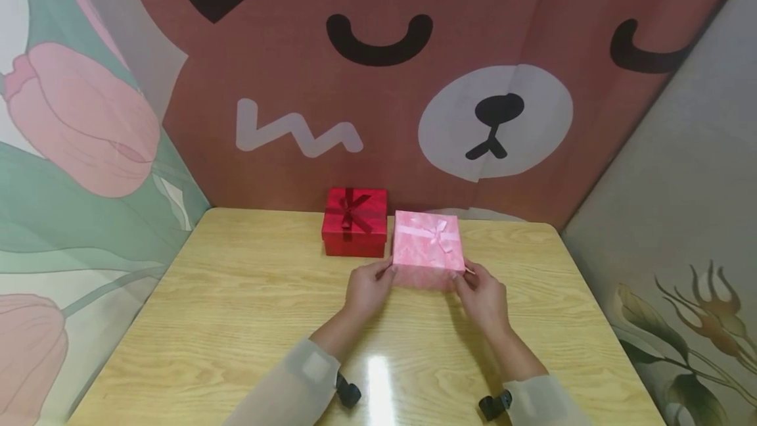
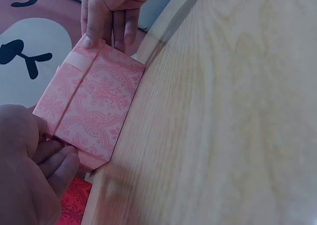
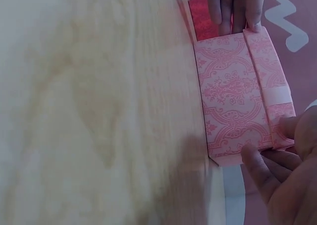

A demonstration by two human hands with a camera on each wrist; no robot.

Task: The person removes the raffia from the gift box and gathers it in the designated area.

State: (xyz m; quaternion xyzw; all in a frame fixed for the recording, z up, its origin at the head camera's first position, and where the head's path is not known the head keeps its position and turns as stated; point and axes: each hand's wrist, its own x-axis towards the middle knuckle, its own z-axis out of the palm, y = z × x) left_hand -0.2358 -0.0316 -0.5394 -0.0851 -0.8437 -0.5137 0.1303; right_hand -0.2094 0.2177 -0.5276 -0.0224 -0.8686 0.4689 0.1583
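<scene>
You hold the pink, square-looking, patterned paper-covered gift box (image 1: 426, 252) at the far part of the light wood-grain table (image 1: 248, 307), lid up, patterned front wall facing you, its width running left to right. Your left hand (image 1: 368, 289) grips its left side and your right hand (image 1: 486, 296) its right, thumbs near the front corners. A shiny pale-pink ribbon bow (image 1: 439, 235) tops the lid. Just left sits a glossy red square box (image 1: 355, 236) with a dark ribbon (image 1: 347, 215).
</scene>
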